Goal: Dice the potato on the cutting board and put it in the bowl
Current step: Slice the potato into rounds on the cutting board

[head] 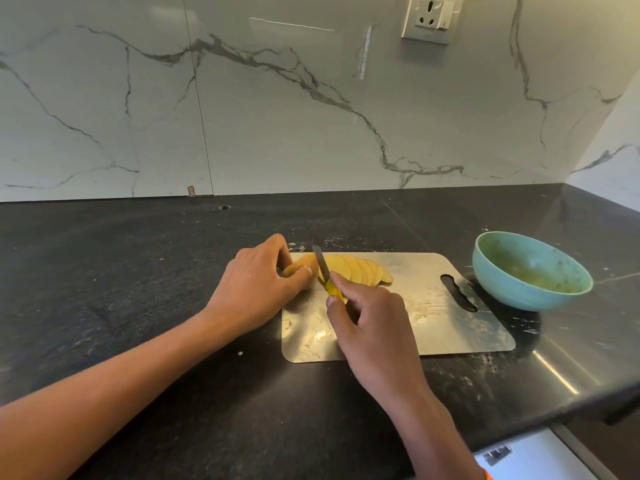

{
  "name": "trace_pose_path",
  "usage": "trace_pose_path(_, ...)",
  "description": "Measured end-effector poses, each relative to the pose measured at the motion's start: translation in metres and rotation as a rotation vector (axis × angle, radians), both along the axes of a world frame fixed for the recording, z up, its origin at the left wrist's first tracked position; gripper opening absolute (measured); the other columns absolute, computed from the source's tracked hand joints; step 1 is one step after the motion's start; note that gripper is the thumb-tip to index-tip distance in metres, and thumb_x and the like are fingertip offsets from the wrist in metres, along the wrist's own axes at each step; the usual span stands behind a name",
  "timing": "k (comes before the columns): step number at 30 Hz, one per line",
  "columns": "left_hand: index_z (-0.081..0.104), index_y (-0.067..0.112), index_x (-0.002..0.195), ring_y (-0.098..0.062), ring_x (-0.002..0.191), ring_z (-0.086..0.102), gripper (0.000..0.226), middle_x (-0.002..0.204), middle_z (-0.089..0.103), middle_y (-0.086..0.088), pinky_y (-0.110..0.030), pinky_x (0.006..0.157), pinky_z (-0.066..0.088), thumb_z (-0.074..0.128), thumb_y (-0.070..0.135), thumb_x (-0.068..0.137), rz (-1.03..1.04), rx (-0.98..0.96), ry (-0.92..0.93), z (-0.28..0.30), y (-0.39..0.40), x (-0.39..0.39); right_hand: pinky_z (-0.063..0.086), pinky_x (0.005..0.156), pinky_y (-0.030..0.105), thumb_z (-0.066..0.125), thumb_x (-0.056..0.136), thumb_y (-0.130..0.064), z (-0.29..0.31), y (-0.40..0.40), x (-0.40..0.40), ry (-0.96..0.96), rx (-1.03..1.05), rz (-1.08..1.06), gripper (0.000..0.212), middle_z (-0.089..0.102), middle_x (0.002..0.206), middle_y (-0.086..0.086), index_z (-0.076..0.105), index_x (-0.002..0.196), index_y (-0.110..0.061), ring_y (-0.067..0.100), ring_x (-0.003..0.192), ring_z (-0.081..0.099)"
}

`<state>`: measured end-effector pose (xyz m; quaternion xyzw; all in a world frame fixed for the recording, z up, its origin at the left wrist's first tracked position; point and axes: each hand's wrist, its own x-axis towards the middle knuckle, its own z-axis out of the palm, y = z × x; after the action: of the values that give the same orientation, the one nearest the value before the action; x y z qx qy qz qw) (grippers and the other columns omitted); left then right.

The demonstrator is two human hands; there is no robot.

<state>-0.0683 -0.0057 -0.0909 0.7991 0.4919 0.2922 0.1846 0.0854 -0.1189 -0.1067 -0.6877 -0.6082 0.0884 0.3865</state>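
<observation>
A steel cutting board (433, 327) lies on the black counter. At its far left corner my left hand (256, 289) grips the uncut end of the potato (304, 265). Several cut yellow slices (360, 270) lean in a row to the right of it. My right hand (370, 327) holds a knife by its yellow handle (334, 289). The blade (322, 263) stands in the potato between the uncut end and the slices. A teal bowl (498, 282) sits off the board's right end, with greenish residue inside.
The black counter (138, 289) stretches far to the left and ends at a front edge on the right. Behind it rises a marble wall with a socket (429, 19). A white appliance top (533, 455) shows below the counter at bottom right.
</observation>
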Motion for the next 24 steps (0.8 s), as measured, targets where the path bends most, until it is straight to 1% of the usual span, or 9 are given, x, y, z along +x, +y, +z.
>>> trace_pose_path(3,0.061,0.024,0.086,-0.009,0.076,0.063,0.039,0.081,0.067,0.009,-0.026,0.067,0.049,0.06,0.062,0.095,-0.023,0.014,-0.032,-0.002,0.003,-0.002,0.043,0.05,0.018,0.057,0.103,-0.039,0.002,0.001,-0.002,-0.005,-0.006,0.019,0.046,0.074,0.092,-0.018,0.05,0.149,-0.035,-0.002,0.065,0.06)
trace_pose_path(5,0.064,0.025,0.086,-0.007,0.08,0.064,0.039,0.084,0.069,0.011,-0.028,0.072,0.052,0.06,0.064,0.093,-0.065,-0.015,-0.044,-0.003,0.008,-0.005,0.04,0.05,0.016,0.056,0.103,-0.04,0.004,0.001,-0.002,-0.008,-0.001,0.033,0.047,0.074,0.091,-0.017,0.049,0.149,-0.035,-0.005,0.063,0.058)
trace_pose_path(8,0.062,0.032,0.107,-0.003,0.091,0.065,0.048,0.099,0.068,0.015,-0.024,0.08,0.054,0.057,0.073,0.084,-0.165,-0.101,-0.033,-0.003,0.016,-0.012,0.038,0.051,0.016,0.055,0.104,-0.041,0.006,0.003,-0.002,-0.014,0.011,0.042,0.047,0.074,0.089,-0.017,0.049,0.15,-0.035,-0.002,0.06,0.056)
trace_pose_path(11,0.046,0.048,0.137,-0.002,0.1,0.066,0.066,0.11,0.065,0.017,-0.02,0.088,0.053,0.055,0.079,0.079,-0.286,-0.154,0.025,0.0,0.023,-0.016,0.039,0.056,0.016,0.054,0.103,-0.042,0.006,0.005,-0.001,-0.032,0.013,0.042,0.047,0.075,0.098,-0.016,0.049,0.15,-0.035,0.001,0.058,0.052)
trace_pose_path(14,0.045,0.06,0.142,-0.001,0.104,0.065,0.061,0.115,0.067,0.017,-0.022,0.093,0.052,0.065,0.07,0.085,-0.394,-0.234,0.027,0.005,0.03,-0.025,0.044,0.061,0.015,0.055,0.103,-0.043,0.006,0.006,0.001,-0.048,-0.003,0.03,0.047,0.075,0.105,-0.016,0.048,0.149,-0.036,0.0,0.066,0.056)
trace_pose_path(17,0.051,0.057,0.141,-0.002,0.103,0.066,0.062,0.116,0.067,0.016,-0.026,0.093,0.055,0.075,0.061,0.084,-0.444,-0.282,-0.027,0.007,0.037,-0.032,0.057,0.072,0.02,0.056,0.102,-0.044,0.005,0.007,-0.001,-0.042,-0.004,0.019,0.048,0.072,0.12,-0.018,0.048,0.15,-0.037,0.001,0.078,0.064)
trace_pose_path(19,0.054,0.053,0.138,-0.006,0.101,0.067,0.062,0.123,0.063,0.02,-0.031,0.092,0.059,0.08,0.057,0.082,-0.432,-0.262,-0.058,0.006,0.037,-0.033,0.059,0.071,0.024,0.055,0.103,-0.045,0.004,0.007,-0.002,-0.056,0.004,0.016,0.049,0.071,0.121,-0.019,0.047,0.15,-0.039,0.004,0.077,0.064)
trace_pose_path(22,0.057,0.045,0.136,-0.01,0.104,0.069,0.063,0.128,0.063,0.024,-0.034,0.094,0.06,0.085,0.05,0.079,-0.438,-0.24,-0.109,0.001,0.035,-0.035,0.047,0.062,0.015,0.056,0.102,-0.046,0.004,0.004,-0.004,-0.091,-0.006,0.026,0.053,0.072,0.112,-0.021,0.042,0.153,-0.04,0.002,0.071,0.059)
trace_pose_path(24,0.057,0.042,0.136,-0.008,0.109,0.069,0.069,0.127,0.065,0.023,-0.035,0.097,0.059,0.087,0.049,0.075,-0.426,-0.217,-0.123,-0.001,0.035,-0.039,0.04,0.064,0.014,0.055,0.102,-0.048,0.004,-0.001,-0.008,-0.125,-0.029,0.038,0.058,0.069,0.097,-0.019,0.035,0.156,-0.042,0.001,0.075,0.056)
